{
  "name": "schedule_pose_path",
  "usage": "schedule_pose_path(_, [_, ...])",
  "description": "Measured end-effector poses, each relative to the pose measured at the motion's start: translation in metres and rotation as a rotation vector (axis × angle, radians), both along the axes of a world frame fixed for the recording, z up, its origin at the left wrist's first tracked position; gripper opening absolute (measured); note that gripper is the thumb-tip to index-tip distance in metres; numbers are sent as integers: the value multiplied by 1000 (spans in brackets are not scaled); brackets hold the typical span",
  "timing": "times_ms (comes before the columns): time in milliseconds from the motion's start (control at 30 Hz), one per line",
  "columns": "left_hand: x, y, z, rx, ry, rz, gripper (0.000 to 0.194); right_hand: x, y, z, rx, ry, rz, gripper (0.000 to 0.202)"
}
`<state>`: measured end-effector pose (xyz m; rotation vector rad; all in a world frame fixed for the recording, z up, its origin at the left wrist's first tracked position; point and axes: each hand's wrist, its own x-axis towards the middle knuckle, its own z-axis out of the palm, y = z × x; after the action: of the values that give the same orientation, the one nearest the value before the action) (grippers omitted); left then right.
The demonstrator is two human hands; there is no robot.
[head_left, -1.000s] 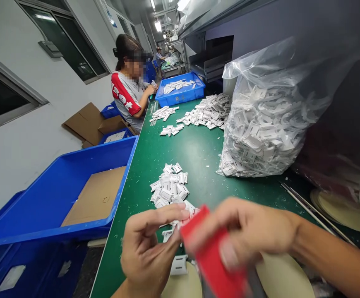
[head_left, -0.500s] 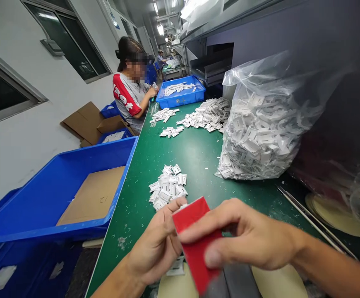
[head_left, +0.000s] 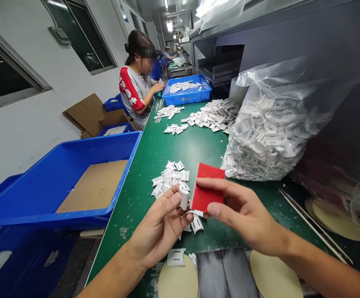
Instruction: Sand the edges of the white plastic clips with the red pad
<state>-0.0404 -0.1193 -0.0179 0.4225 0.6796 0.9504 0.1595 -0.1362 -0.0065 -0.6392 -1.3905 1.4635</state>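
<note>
My left hand (head_left: 157, 231) pinches a small curved white plastic part (head_left: 184, 197) between thumb and fingers. Beside it, my right hand (head_left: 250, 217) grips a flat red rectangular block (head_left: 210, 194), thumb and fingers across its face. The block's left edge is close to the white part; whether they touch I cannot tell. Behind my left hand is a small heap of similar white parts (head_left: 169, 178). More loose parts (head_left: 197, 224) lie below the block. Near me, a single white part (head_left: 176, 257) rests on a round yellowish disc (head_left: 178, 279).
A clear bag of white parts (head_left: 263, 140) stands at right. Large blue bin (head_left: 83, 217) flanks the green table (head_left: 142, 165) on the left. Dark grey pad (head_left: 226, 273) and second disc (head_left: 274, 275) lie near me. A co-worker (head_left: 139, 91) sits by a blue tray (head_left: 186, 97).
The red block has moved up and away from me, with its face turned more upright. The white part in my left hand is now plainly visible. The view has shifted slightly left.
</note>
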Motion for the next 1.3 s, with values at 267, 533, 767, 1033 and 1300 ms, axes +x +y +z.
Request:
schedule_pose_path(267, [6, -9, -1, -42, -102, -79, 18, 4, 10, -6, 236, -298, -436, 33])
schedule_pose_path(533, [5, -2, -7, 103, 104, -79, 17, 8, 13, -4, -184, -3, -51, 33])
schedule_pose_path(767, [-14, -7, -3, 409, 343, -579, 22, 7, 34, -22, -416, -94, -344, 37])
schedule_pose_path(1033, [50, 103, 98, 793, 447, -3, 23, -2, 28, -23, -258, -170, -195, 58])
schedule_pose_path(1300, [118, 164, 175, 1103, 775, 72, 29, 7, 38, -36, -193, -65, -388, 37])
